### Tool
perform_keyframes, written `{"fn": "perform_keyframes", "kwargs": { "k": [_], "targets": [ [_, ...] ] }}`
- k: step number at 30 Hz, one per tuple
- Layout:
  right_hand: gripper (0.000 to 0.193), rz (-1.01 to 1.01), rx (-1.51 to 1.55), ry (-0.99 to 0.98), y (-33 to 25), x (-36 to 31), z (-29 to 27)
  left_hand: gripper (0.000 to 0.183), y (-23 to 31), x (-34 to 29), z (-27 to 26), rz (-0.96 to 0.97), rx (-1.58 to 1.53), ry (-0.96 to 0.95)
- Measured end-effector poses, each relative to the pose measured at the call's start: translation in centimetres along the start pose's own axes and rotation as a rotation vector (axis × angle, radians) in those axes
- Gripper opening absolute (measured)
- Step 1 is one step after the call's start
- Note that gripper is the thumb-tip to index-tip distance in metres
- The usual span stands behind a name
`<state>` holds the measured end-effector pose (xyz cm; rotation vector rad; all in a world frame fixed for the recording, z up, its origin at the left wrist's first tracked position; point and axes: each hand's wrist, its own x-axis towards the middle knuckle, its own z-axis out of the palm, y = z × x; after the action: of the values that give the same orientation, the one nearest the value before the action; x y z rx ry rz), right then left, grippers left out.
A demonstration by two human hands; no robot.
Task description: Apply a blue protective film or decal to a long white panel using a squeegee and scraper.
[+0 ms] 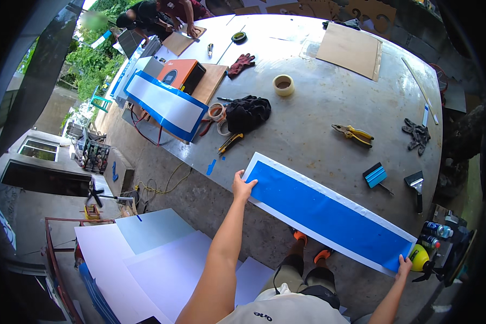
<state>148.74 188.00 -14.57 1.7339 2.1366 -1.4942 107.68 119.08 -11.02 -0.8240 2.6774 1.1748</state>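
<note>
A long blue panel with a white border (324,208) stretches between my two hands, over the near edge of the metal-topped table. My left hand (244,187) pinches its left end, thumb on the blue face. At the lower right end my right hand (404,267) grips the corner the same way. The fingers behind the panel are hidden. Beyond the panel on the table lie yellow-handled pliers (353,135), a blue squeegee (376,175) and a scraper (416,186). A yellow utility knife (230,143) rests near the panel's left end.
Left on the table are an orange box-shaped device (184,75), a white sheet with blue edging (164,105), a black cloth (248,114) and a tape roll (283,85). Two people (162,21) work at the far left. White sheets (162,264) stand below left; spray cans (437,229) at right.
</note>
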Motion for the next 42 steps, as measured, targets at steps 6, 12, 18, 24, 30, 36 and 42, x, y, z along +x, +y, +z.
{"fn": "perform_keyframes", "kwargs": {
  "k": [6,12,18,24,30,36,42],
  "targets": [
    [0.021,0.013,0.023,-0.010,0.0,0.3,0.0,0.078,0.3,0.2,0.0,0.021,0.028,-0.010],
    [0.025,0.035,-0.026,-0.023,0.2,0.6,-0.1,0.079,0.0,0.2,0.1,0.039,0.023,0.000],
    [0.028,0.007,0.017,-0.058,0.5,0.5,-0.4,0.079,0.1,0.0,0.0,0.030,0.025,-0.001],
    [0.022,0.021,0.048,-0.026,0.1,0.0,-0.2,0.078,1.2,-0.7,-0.3,-0.027,0.052,0.005],
    [0.023,0.002,0.017,-0.040,-0.6,-0.2,-0.1,0.078,1.1,-0.6,-0.4,-0.008,0.062,0.008],
    [0.026,0.023,0.010,-0.049,-0.3,0.0,-0.3,0.078,1.0,-0.5,-0.2,0.010,0.055,0.016],
    [0.024,0.024,0.037,-0.037,0.0,0.1,-0.2,0.078,1.2,-0.8,-0.4,0.000,0.051,0.008]
  ]
}}
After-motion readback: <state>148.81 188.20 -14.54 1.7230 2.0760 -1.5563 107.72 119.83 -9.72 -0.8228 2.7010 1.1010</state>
